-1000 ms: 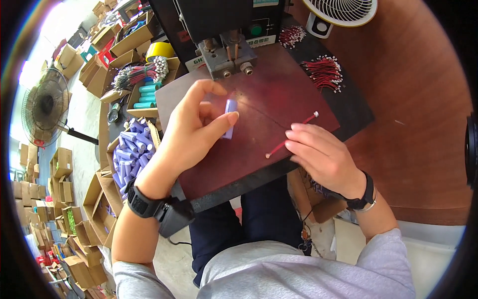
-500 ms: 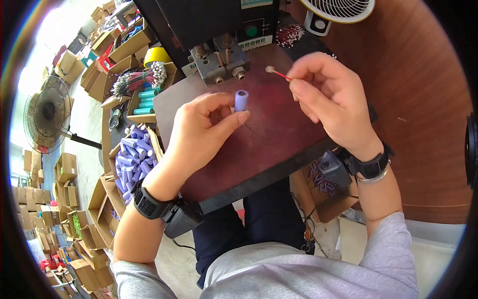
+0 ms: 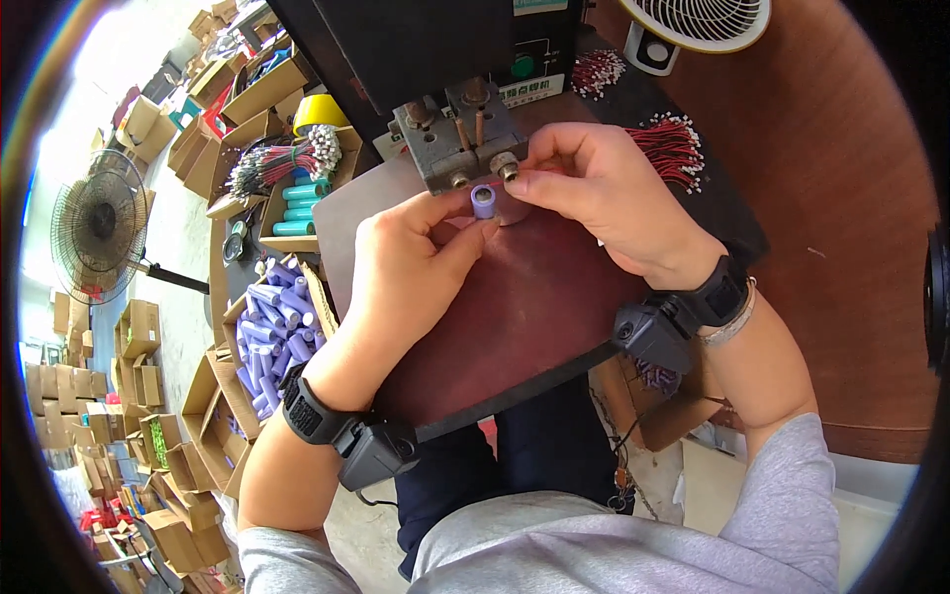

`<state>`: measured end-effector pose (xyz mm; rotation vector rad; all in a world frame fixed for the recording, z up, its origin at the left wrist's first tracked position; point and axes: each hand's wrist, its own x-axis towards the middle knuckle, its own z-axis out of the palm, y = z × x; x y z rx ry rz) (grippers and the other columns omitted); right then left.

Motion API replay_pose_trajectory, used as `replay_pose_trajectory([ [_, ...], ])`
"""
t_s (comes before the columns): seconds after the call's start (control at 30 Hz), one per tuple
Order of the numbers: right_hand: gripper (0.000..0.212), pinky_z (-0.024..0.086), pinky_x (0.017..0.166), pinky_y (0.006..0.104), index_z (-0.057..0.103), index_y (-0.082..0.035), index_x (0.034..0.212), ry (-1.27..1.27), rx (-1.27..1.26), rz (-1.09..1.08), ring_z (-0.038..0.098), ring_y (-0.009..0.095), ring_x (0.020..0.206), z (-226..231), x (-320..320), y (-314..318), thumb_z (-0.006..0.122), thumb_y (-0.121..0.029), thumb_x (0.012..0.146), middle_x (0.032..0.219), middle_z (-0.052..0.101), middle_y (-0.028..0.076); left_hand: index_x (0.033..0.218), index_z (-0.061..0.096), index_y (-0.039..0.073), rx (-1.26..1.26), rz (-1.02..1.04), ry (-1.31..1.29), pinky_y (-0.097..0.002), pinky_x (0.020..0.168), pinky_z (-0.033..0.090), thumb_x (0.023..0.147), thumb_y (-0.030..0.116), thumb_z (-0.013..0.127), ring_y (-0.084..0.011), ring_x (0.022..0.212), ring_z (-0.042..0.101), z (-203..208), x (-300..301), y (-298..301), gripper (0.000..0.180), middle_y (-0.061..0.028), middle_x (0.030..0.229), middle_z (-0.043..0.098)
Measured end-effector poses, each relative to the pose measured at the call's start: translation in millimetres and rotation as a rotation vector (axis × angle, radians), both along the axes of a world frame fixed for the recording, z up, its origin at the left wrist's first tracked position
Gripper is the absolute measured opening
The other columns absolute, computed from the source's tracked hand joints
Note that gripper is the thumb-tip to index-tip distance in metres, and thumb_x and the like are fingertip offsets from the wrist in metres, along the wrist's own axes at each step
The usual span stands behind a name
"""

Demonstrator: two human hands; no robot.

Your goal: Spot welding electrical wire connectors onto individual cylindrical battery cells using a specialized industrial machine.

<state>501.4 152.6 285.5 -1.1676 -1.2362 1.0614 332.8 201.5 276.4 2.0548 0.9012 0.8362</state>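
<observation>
A purple battery cell (image 3: 484, 204) stands upright between the thumb and fingers of my left hand (image 3: 414, 247), just below the copper electrodes (image 3: 471, 133) of a black spot welder (image 3: 406, 45). My right hand (image 3: 604, 193) is pinched at the cell's right side, close under the welder's metal head (image 3: 445, 153). The red wire it held a moment ago is mostly hidden behind my fingers, with a trace of red showing near the electrodes. Both hands are over a dark red work plate (image 3: 495, 317).
Left of the plate is a box of purple cells (image 3: 277, 322), with green cells (image 3: 300, 208) and bundled wires (image 3: 282, 163) behind it. Red wires (image 3: 668, 148) lie at the right. A small white fan (image 3: 698, 25) stands back right; a larger fan (image 3: 99, 228) is far left.
My right hand has moved left, bringing the red wire up to the cell. The cell has moved slightly nearer to me relative to the plate's rear, under the electrodes. The view has shifted a little.
</observation>
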Motion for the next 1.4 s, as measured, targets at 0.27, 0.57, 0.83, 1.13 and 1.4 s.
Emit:
replay_pose_trajectory([
  [0.27,0.013,0.047,0.062,0.0228,0.057,0.004,0.08,0.203,-0.119,-0.038,0.057,0.013,0.07,-1.3,-2.2,0.5,0.06,-0.006,0.072,0.075,0.06,0.008,0.093,0.062,-0.003,-0.07,0.009,0.034,-0.0209,0.056,0.045,0.073,0.004,0.061,-0.0083,0.059,0.056,-1.8,2.2,1.9,0.021,-0.0062,0.068,0.062],
  [0.57,0.015,0.047,0.061,0.0232,0.057,0.003,0.082,0.177,-0.132,-0.087,0.059,0.013,0.072,2.4,-4.6,-1.4,0.06,-0.008,0.073,0.077,0.06,0.009,0.091,0.062,-0.003,-0.091,0.032,0.026,-0.0201,0.054,0.045,0.074,0.005,0.062,-0.0084,0.058,0.056,-0.8,3.7,2.3,0.019,-0.006,0.069,0.062],
  [0.83,0.015,0.047,0.058,0.0226,0.057,0.003,0.082,0.158,-0.119,-0.059,0.059,0.013,0.071,1.3,-4.1,0.0,0.061,-0.008,0.073,0.076,0.06,0.009,0.09,0.062,-0.003,-0.108,0.036,0.027,-0.0237,0.055,0.048,0.071,0.002,0.061,-0.0129,0.058,0.061,-1.5,3.4,3.3,0.019,-0.01,0.067,0.063],
  [1.13,0.014,0.046,0.056,0.0208,0.057,0.003,0.081,0.111,-0.062,-0.064,0.056,0.01,0.065,-0.3,-5.3,1.6,0.061,-0.007,0.073,0.073,0.059,0.008,0.09,0.061,-0.001,-0.11,0.033,0.055,-0.0232,0.054,0.047,0.073,0.002,0.061,-0.0116,0.057,0.061,-1.9,3.2,4.4,0.017,-0.009,0.068,0.063],
  [1.4,0.013,0.044,0.053,0.0197,0.057,0.004,0.08,0.11,-0.033,-0.077,0.055,0.009,0.06,-1.8,-6.2,2.5,0.061,-0.006,0.073,0.07,0.059,0.007,0.091,0.061,-0.001,-0.091,0.021,0.032,-0.0224,0.054,0.047,0.073,0.004,0.062,-0.0105,0.057,0.06,-4.0,4.6,5.5,0.018,-0.0086,0.072,0.064],
])
